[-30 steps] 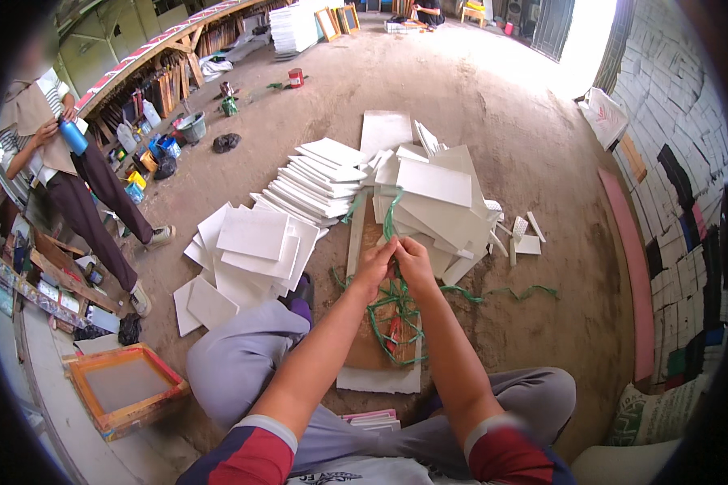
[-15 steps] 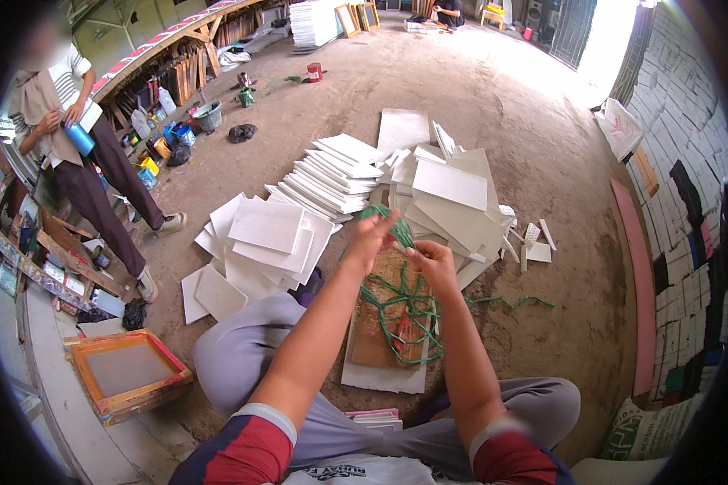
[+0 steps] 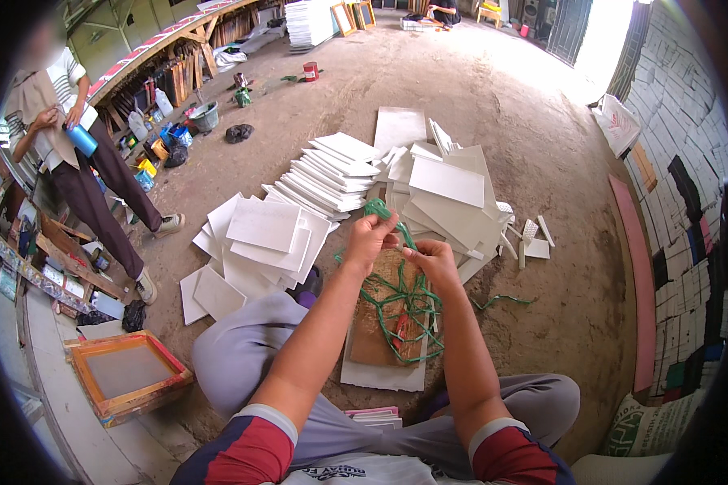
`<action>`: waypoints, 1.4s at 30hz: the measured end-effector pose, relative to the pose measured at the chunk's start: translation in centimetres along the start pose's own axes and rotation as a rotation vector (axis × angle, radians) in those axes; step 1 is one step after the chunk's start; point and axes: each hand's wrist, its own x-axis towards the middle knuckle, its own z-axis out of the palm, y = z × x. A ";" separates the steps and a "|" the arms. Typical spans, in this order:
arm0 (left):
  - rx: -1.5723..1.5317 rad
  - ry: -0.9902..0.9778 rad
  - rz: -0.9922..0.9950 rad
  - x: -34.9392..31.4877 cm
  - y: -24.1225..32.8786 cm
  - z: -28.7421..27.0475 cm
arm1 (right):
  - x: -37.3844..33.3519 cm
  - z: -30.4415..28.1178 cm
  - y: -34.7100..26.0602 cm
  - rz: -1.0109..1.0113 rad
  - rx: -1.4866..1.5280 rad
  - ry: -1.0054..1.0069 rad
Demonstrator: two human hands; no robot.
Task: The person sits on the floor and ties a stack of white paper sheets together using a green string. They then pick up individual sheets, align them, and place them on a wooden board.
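In front of me my left hand (image 3: 370,242) pinches a bundle of green plastic string (image 3: 376,208). Close on its right, my right hand (image 3: 433,262) has its fingers closed on a strand of the same string. Below both hands, loose loops of green string (image 3: 406,296) lie tangled over a worn brown board (image 3: 370,343). Among the loops is a small red object (image 3: 401,326), partly covered, its kind unclear. A white sheet (image 3: 380,378) sticks out from under the board. One string end (image 3: 505,299) trails onto the ground at the right.
White panels lie in a left pile (image 3: 263,222), a leaning row (image 3: 323,178) and a right pile (image 3: 449,182). White offcuts (image 3: 530,242) lie farther right. An orange wooden frame (image 3: 129,373) is at lower left. A person (image 3: 81,153) stands left, holding a blue cylinder (image 3: 82,141).
The trailing string end at the right has drawn in toward the board. Both hands stay close together, with the fingers shifting slightly on the string.
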 end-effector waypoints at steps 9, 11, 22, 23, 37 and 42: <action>0.204 -0.012 0.093 0.5 -1.6 -1.0 | 0.0 1.8 -0.9 -0.214 0.148 0.104; 0.322 -0.075 0.109 0.2 -1.4 -0.8 | -0.2 1.9 -1.7 -0.208 0.262 0.161; 0.187 -0.140 0.066 -0.7 -2.5 0.0 | 0.4 1.4 -1.0 -0.113 0.362 0.171; 0.154 -0.136 0.067 -0.6 -2.6 0.0 | 0.5 1.4 -0.9 -0.105 0.365 0.170; 0.092 0.007 -0.018 -0.7 -1.3 0.1 | -0.3 0.1 -1.1 -0.026 0.226 -0.059; 0.117 0.039 0.005 -0.6 -1.3 0.1 | -0.1 0.3 -0.3 -0.064 0.132 -0.085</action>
